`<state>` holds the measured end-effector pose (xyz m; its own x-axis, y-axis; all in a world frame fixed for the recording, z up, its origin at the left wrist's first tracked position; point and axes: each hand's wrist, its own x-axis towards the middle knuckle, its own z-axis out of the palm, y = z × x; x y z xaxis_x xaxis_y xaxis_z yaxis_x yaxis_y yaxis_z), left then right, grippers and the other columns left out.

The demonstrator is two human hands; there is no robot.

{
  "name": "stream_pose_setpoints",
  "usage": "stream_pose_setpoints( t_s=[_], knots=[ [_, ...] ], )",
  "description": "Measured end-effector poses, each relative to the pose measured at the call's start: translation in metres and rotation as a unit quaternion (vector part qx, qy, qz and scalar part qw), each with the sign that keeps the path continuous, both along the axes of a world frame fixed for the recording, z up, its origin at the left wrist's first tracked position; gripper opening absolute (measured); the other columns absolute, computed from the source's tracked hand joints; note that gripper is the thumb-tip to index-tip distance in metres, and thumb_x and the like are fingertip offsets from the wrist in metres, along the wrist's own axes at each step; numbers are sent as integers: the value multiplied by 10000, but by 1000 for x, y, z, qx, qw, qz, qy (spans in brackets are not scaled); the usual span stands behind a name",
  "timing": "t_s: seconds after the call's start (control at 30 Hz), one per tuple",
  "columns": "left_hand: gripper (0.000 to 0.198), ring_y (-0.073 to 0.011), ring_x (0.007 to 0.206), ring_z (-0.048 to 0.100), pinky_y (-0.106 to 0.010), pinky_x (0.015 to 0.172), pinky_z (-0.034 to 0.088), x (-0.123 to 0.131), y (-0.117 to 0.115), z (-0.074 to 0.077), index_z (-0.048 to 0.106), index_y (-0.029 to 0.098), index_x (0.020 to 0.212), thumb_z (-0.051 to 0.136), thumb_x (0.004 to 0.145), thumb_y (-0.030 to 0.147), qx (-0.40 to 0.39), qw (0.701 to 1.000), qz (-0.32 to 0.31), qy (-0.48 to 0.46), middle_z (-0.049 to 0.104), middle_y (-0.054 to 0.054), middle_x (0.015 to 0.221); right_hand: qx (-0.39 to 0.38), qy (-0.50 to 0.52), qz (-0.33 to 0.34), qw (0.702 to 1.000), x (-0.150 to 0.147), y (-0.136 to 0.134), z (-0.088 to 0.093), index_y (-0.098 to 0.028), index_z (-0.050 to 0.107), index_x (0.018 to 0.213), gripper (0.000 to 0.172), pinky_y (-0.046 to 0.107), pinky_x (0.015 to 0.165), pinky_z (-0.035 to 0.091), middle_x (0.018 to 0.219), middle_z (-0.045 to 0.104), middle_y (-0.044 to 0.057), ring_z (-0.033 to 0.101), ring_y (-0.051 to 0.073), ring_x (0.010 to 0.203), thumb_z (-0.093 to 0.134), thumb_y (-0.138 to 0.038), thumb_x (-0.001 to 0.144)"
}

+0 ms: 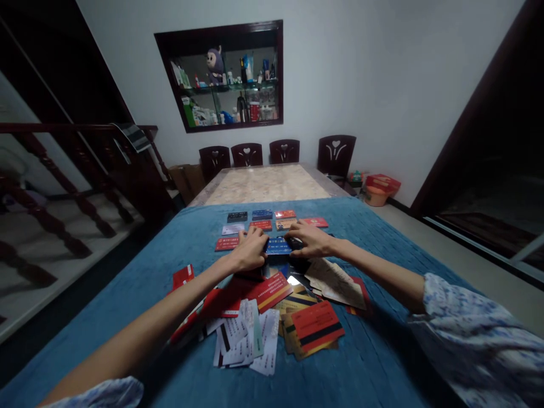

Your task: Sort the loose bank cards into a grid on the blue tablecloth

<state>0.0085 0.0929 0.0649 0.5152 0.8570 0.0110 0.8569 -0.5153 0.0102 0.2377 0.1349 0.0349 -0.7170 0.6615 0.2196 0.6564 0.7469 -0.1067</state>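
Both my hands reach forward over a blue cloth on the table. My left hand and my right hand press their fingertips on the two ends of a blue card lying flat. Beyond it lie neat rows of cards: a red card, a dark card, another blue card and more red ones. A loose heap of cards, red, white and gold, lies between my forearms, nearer to me.
Bare marble tabletop shows beyond the cloth, with several dark chairs at its far end. A wall niche holds bottles and a plush toy. A wooden stair railing stands left; red boxes sit on the floor right.
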Motion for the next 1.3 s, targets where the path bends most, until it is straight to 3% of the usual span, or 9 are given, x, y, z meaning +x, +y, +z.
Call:
stream_pose_setpoints(
  t_s=[0.53,0.93,1.3],
  knots=[
    [340,-330,1202,416,-522,945,356,-19,44,-6,611,195,1109,544,776,173,28,999,12,17,554,-139,1232,-14,-39,-9,999,-25,43,11,-170,695,1098,426,423,940,402,1173,622,147,501,321,1118,735,-418,754],
    [390,-334,1215,413,-523,941,360,-27,86,-5,610,204,1142,538,760,178,22,999,41,17,556,-137,1264,-14,-69,-43,997,-43,76,20,-170,706,1120,416,357,846,431,1101,632,134,510,299,1055,727,-376,760],
    [397,-327,1229,415,-520,964,361,-25,122,-8,609,221,1166,569,771,210,23,997,64,21,546,-123,1281,-23,-71,-72,995,-47,117,14,-195,699,1150,438,310,807,424,1126,631,126,522,293,1075,705,-403,765]
  ],
)
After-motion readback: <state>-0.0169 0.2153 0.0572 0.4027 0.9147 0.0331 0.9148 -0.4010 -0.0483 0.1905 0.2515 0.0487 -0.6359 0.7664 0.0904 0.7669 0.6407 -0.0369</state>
